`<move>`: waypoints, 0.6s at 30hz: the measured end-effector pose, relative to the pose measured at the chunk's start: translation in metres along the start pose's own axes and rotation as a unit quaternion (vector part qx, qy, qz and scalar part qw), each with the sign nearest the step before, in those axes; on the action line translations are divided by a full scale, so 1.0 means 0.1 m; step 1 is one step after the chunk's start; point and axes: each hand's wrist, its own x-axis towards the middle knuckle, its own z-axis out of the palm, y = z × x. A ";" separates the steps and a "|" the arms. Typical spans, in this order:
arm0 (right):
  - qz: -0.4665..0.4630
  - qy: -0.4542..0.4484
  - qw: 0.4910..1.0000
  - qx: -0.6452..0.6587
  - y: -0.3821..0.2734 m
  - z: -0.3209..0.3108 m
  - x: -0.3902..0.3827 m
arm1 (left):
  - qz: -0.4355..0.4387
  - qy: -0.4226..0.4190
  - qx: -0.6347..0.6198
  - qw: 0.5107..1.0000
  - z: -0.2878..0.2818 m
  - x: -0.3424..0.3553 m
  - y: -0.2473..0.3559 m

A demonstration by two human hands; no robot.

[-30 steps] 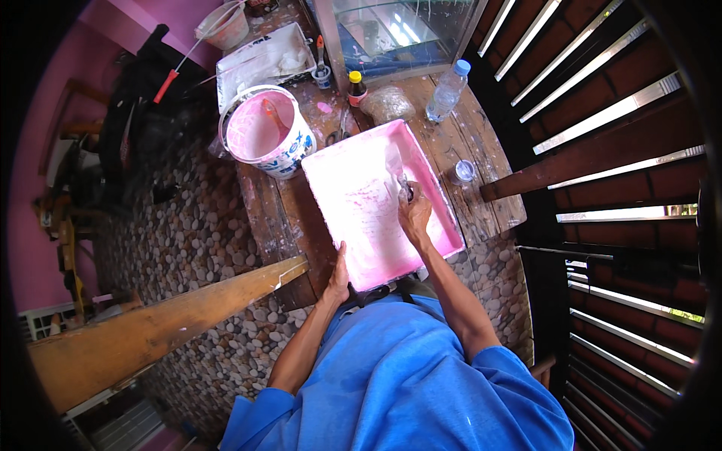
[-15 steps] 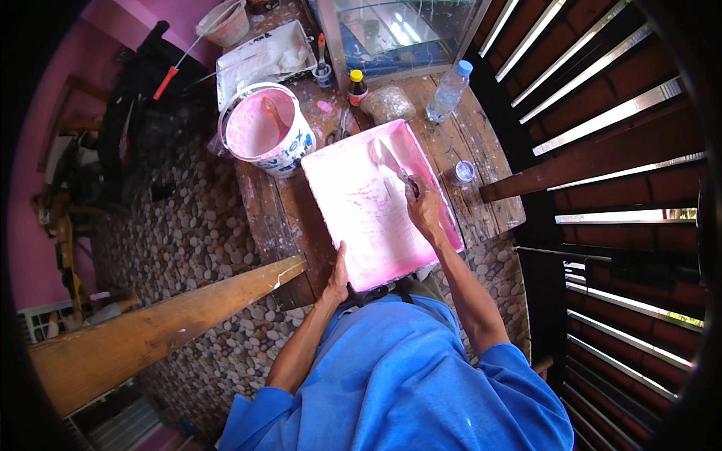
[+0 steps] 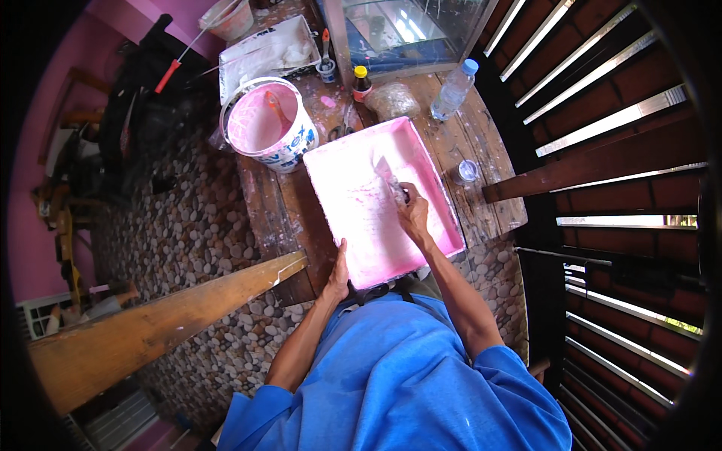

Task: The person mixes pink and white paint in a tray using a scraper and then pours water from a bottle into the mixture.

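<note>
Wooden table (image 3: 481,150), pink tray (image 3: 353,210) between hands

Tool (image 3: 389,179) in right hand (image 3: 413,214) blurred; fingers' grip unclear.

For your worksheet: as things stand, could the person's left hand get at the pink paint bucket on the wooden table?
Probably yes. The left hand grips the near edge of the pink tray, and the paint bucket stands open beyond the tray's far left corner. Only bare table planks lie between them, though it would take a long forward stretch.
</note>
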 end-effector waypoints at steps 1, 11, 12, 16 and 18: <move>-0.010 -0.040 0.999 0.004 -0.05 0.02 -0.03 | 0.000 0.000 0.000 1.000 0.00 0.00 0.00; -0.033 -0.067 0.996 0.056 -0.31 0.25 -0.11 | 0.014 0.004 0.038 0.999 -0.14 0.10 -0.14; -0.033 -0.069 0.995 0.057 -0.34 0.26 -0.12 | 0.014 0.006 0.040 0.999 -0.15 0.11 -0.14; -0.030 -0.051 0.998 0.024 -0.44 0.31 -0.15 | 0.010 0.013 0.051 0.999 -0.19 0.14 -0.16; -0.019 -0.062 0.998 -0.009 -0.46 0.31 -0.15 | 0.008 0.017 0.056 0.998 -0.21 0.16 -0.17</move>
